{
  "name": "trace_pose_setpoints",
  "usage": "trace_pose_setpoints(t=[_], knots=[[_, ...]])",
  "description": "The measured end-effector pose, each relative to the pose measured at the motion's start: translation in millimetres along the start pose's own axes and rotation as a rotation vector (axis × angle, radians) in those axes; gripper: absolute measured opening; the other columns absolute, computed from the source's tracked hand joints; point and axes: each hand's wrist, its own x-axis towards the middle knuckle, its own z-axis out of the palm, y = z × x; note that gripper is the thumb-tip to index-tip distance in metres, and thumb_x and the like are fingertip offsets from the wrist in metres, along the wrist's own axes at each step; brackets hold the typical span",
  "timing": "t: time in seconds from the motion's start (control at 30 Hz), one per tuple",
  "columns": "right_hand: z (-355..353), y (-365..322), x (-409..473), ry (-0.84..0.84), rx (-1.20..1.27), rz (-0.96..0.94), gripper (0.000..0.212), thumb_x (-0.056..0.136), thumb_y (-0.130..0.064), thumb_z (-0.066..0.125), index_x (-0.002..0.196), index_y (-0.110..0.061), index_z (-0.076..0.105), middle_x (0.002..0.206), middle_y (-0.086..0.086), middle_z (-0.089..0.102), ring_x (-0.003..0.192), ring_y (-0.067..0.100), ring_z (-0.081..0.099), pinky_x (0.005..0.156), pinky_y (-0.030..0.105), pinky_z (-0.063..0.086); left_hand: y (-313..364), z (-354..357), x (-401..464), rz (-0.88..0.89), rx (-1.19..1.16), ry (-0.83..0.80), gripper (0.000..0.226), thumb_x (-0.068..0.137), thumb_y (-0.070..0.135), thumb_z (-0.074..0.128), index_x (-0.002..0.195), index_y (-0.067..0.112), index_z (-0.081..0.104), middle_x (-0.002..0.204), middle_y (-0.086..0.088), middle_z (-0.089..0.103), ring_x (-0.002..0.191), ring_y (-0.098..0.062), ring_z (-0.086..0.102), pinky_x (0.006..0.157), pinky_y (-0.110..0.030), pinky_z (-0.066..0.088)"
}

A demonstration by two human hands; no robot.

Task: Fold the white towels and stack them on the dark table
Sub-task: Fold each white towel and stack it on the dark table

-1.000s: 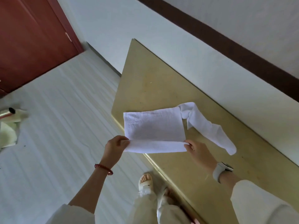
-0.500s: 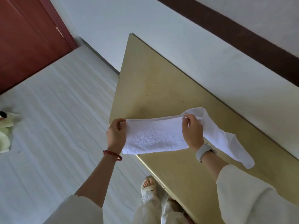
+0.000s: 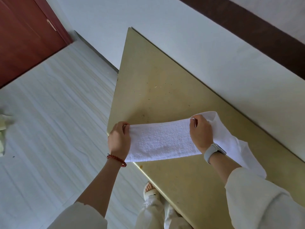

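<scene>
A white towel (image 3: 160, 142) lies folded in half across the near left corner of the olive-tan table (image 3: 156, 90). My left hand (image 3: 119, 139) pinches the towel's left end at the far edge. My right hand (image 3: 200, 133) pinches the far edge further right. Beyond my right hand the rest of the towel (image 3: 237, 146) trails loosely down to the right over the table, partly hidden by my wrist and sleeve.
A white wall (image 3: 198, 55) runs along the table's far edge. Pale floor (image 3: 57, 113) lies left of the table, with a red-brown door (image 3: 24, 38) at the far left. My feet (image 3: 149, 190) stand below the table's near edge. A pale object (image 3: 3, 129) sits at the left border.
Both hands lifted the towel's near edge and carried it over to the far edge, folding the towel in half. The view has shifted slightly.
</scene>
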Motion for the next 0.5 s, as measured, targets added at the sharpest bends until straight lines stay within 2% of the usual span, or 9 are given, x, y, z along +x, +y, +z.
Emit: trace_pose_setpoints(t=[0.13,0.33,0.5], knots=[[2.4,-0.1,1.8,-0.007,-0.001,0.028,0.016,0.091,-0.006,0.047,0.086,0.003,0.060,0.081,0.016,0.062,0.074,0.029,0.053,0.067,0.030,0.037,2.2,-0.7,1.8,-0.029,0.007,0.013,0.017,0.091,0.009,0.051,0.096,0.002,0.066,0.101,-0.009,0.057,0.075,-0.014,0.047,0.069,-0.025,0.037],[4.2,0.1,1.6,-0.005,0.002,0.026,0.010,0.086,0.001,0.049,0.086,0.003,0.059,0.084,0.020,0.059,0.077,0.031,0.052,0.067,0.034,0.039,-0.2,-0.8,6.7,-0.058,-0.005,0.005,0.014,0.088,0.015,0.058,0.093,0.009,0.069,0.096,-0.005,0.057,0.079,-0.015,0.051,0.072,-0.024,0.039],[2.3,2.3,-0.4,0.001,-0.016,-0.028,0.009,0.086,0.003,0.050,0.088,0.001,0.059,0.090,0.021,0.054,0.069,0.027,0.049,0.061,0.033,0.041,2.6,-1.0,4.8,-0.109,-0.011,0.054,0.008,0.085,0.018,0.061,0.087,0.012,0.066,0.092,0.000,0.058,0.078,-0.015,0.053,0.068,-0.024,0.038]])
